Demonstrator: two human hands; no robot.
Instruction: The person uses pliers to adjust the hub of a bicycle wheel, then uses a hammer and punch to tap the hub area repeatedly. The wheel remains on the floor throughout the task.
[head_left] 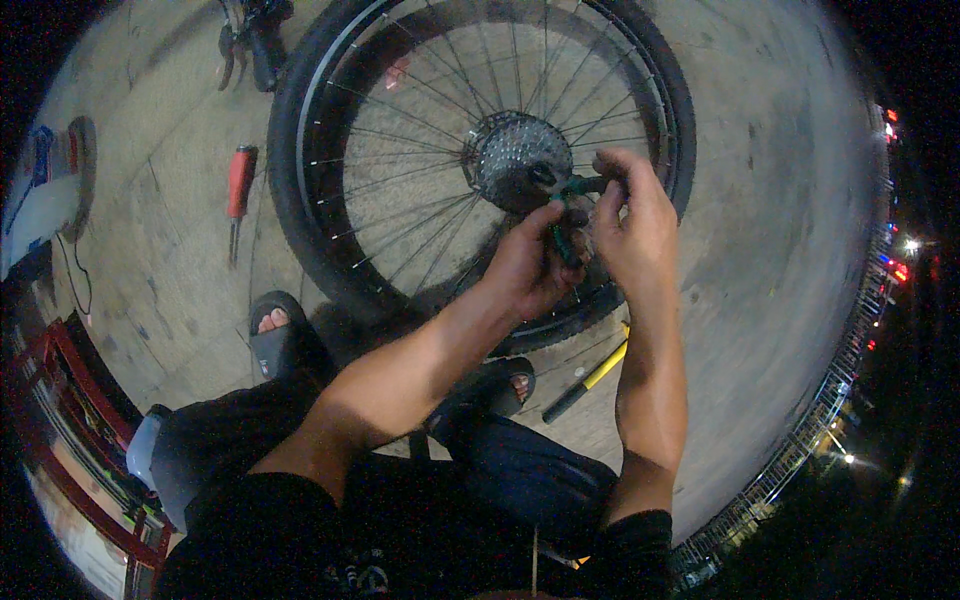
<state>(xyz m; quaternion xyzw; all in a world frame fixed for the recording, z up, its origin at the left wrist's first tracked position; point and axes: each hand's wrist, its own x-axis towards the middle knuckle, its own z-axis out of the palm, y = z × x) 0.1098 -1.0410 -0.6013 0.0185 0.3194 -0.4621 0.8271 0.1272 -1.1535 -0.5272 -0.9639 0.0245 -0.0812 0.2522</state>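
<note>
A bicycle wheel (283,170) with a black tyre lies in front of me, its sprocket cassette (515,150) facing up. Over the cassette's lower right edge I hold a tool with green-and-black handles (563,243) that looks like pliers, its handles spread apart. My left hand (530,265) is closed round the lower handle, thumb along it. My right hand (637,215) has its fingers bent round the upper handle. The tool's head sits close to the hub's middle; the hands partly hide it, so I cannot tell whether it touches.
On the concrete floor left of the wheel lies a red-handled screwdriver (240,182). A yellow-and-black handle (590,382) lies by my right foot. Dark tools (258,45) rest at the far left. A red metal frame (75,400) stands at the left edge, with a railing (800,440) far right.
</note>
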